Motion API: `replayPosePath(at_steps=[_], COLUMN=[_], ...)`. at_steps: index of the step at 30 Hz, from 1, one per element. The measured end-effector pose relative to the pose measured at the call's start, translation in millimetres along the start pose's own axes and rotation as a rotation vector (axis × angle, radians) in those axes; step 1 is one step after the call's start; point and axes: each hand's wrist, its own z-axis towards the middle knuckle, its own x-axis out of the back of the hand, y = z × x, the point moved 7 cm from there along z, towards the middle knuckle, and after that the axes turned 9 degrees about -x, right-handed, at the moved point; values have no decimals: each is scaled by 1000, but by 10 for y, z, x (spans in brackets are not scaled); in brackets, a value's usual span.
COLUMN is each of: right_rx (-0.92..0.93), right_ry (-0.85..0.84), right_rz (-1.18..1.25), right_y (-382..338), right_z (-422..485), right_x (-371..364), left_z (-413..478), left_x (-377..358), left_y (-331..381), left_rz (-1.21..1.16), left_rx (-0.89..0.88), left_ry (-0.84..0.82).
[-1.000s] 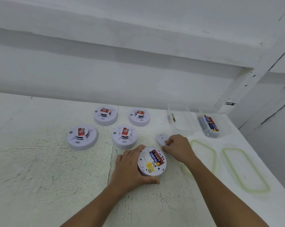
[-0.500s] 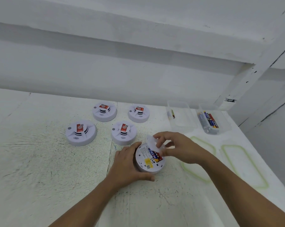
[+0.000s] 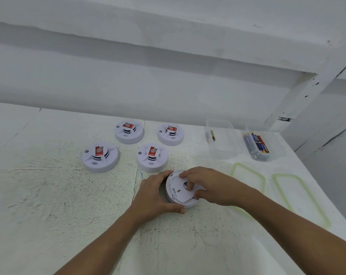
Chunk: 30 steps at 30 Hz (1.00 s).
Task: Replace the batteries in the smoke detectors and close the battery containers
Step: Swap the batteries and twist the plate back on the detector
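Note:
A white smoke detector (image 3: 173, 193) lies upside down on the table in front of me. My left hand (image 3: 155, 195) grips its left rim, thumb under the near edge. A white battery cover (image 3: 183, 192) sits over its back, and my right hand (image 3: 205, 184) holds it there with fingers curled on top and thumb at its near edge. The batteries underneath are hidden. Several other white detectors with red labels stand face up behind, the nearest (image 3: 152, 158) just beyond my left fingers.
A clear container (image 3: 227, 153) at the back right holds one battery (image 3: 211, 135). Beside it another clear container (image 3: 275, 153) holds several batteries (image 3: 259, 143). Two clear lids with green seals (image 3: 247, 169) (image 3: 299, 197) lie to the right. The table edge runs along the right.
My right hand picked the cover up from the table, carried it over the detector and now has it down over the battery bay. The coloured batteries are covered. My left hand kept its hold.

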Motion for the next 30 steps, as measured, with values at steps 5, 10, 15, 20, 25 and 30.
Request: replayPosePath(at_steps=[5,10,15,20,25,30], right_rx=[15,36,45,57,-5,3], right_ry=[-10,-21,-13,-4,14,56], right_rz=[-22,-50,-46,-9,2,88], right_y=[-21,-57,-53,-33,-38,-28], right_z=[19,58,57,30,-3,-27], right_x=[-3,-12,-20,-50,-99,-151], left_z=[12,17,25,33,25,32], left_x=[12,2,5,8,23,10], left_y=[30,-1,23,32,44,9], left_rz=[-29,-31,-29,-42,-20,-7], left_rx=[-13,-11,-29,-38,-35,-26], left_ry=[10,7,10,16,26,25])
